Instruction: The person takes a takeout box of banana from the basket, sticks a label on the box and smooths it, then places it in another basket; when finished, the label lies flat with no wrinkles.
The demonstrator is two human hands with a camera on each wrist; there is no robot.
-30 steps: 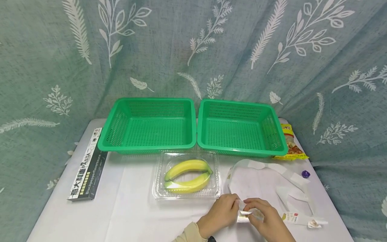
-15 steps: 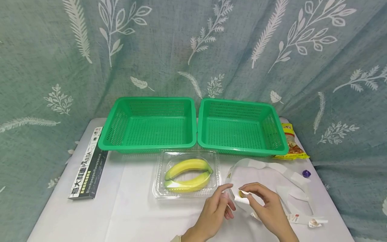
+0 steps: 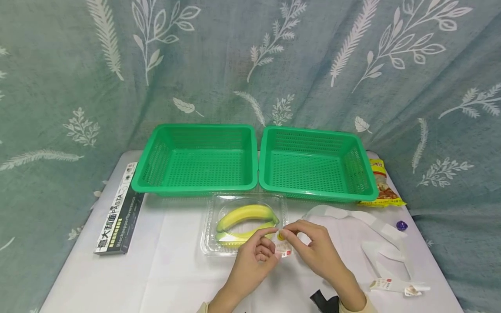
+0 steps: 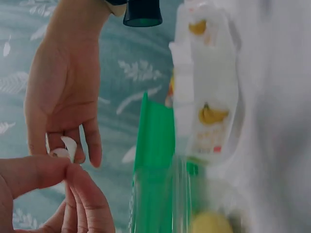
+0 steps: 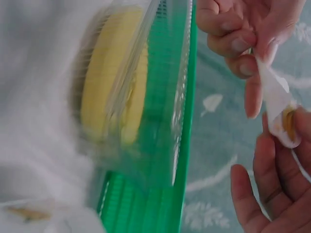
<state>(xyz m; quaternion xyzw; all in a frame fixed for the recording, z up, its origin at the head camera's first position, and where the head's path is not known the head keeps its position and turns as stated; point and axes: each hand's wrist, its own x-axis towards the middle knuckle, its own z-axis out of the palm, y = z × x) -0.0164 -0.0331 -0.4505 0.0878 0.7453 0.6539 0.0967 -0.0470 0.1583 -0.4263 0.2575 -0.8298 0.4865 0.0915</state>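
Note:
Between my hands is a small white sticker label with a yellow picture and a red mark. My left hand pinches its lower end between thumb and forefinger, plain in the right wrist view, where the label stretches to the other hand. The fingertips of my right hand pinch the upper end, which curls over. Both hands overlap the near right corner of a lidded clear plastic box. Two bananas lie inside it, the lower one partly behind my left fingers.
Curled white label strips lie on the table at right, near a small purple ball-like thing. Behind stand two green baskets. A pasta box is at left; a yellow snack packet is at back right.
From the strip at right, both hands have moved left and up to the box with the label. My left hand, held off from it half a second ago, now pinches its end.

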